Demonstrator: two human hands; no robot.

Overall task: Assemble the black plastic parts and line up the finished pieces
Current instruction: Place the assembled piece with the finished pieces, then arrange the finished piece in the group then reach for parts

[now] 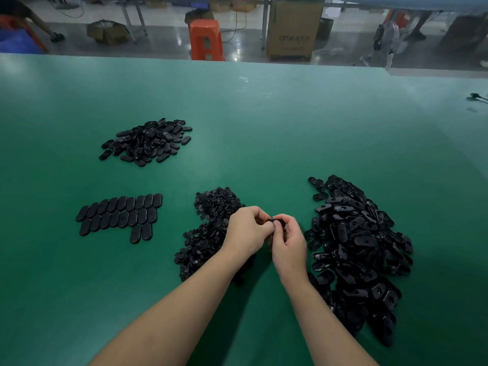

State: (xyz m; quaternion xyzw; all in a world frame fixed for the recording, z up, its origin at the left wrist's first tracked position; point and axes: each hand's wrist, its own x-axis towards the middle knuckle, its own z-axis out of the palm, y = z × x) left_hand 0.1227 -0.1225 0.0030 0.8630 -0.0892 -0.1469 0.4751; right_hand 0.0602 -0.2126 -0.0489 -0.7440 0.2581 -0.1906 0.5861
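Observation:
My left hand [247, 229] and my right hand [289, 243] meet above the green table [264, 128], and both pinch one black oval plastic part [276, 222] between their fingertips. Most of that part is hidden by the fingers. Under my left hand lies a heap of small round black parts [211, 228]. To the right spreads a large heap of black oval shells [356, 247]. At the left, finished oval pieces [120, 215] lie side by side in neat rows. A loose heap of oval pieces [148, 141] sits farther back on the left.
The table's far edge runs across the top of the view. Beyond it stand an orange plastic stool [206, 39], a cardboard box [294, 29] and other boxes on the floor. A small black object [476, 96] lies at the table's right edge.

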